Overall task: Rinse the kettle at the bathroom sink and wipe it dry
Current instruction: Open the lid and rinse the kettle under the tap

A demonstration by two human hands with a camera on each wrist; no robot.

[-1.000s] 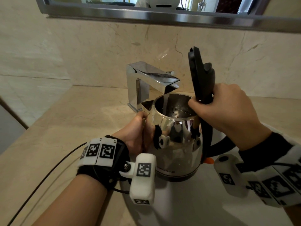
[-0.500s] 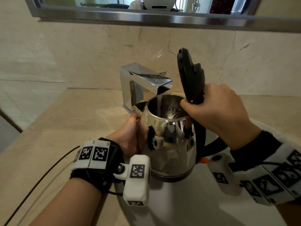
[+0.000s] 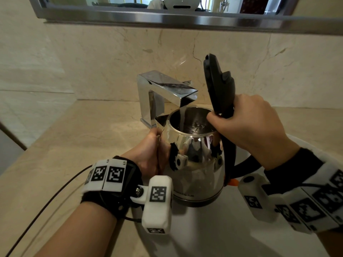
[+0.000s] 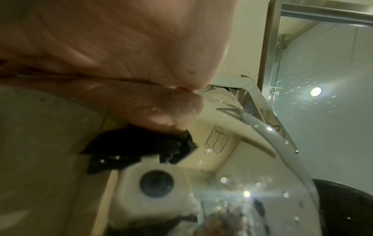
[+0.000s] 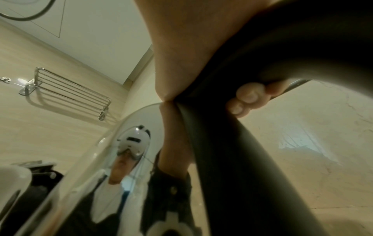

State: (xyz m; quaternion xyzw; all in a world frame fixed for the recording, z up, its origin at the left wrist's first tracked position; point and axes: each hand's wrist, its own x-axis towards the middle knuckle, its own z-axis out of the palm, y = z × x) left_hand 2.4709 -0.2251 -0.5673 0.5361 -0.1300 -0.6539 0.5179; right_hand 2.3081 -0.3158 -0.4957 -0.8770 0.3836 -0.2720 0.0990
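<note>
A shiny steel kettle [image 3: 194, 173] hangs upright over the white basin [image 3: 222, 229], its black lid [image 3: 213, 80] flipped up. A thin stream of water [image 3: 181, 115] runs from the chrome faucet [image 3: 163, 89] into its open mouth. My left hand [image 3: 150, 151] cups the kettle's left side just below the spout, and its fingers are hidden behind the body. In the left wrist view the palm [image 4: 121, 55] presses on the wet steel [image 4: 262, 191]. My right hand [image 3: 246, 127] grips the top of the black handle [image 5: 232, 159], fingertips [image 5: 246, 99] curled round it.
A beige marble countertop [image 3: 74, 145] surrounds the basin and meets a marble wall behind the faucet. The steel mirror frame [image 3: 167, 17] runs overhead. A chrome towel rack [image 5: 66, 89] hangs on the wall in the right wrist view.
The kettle stays under the faucet with both hands holding it as before. Only the head view has shifted a little.
</note>
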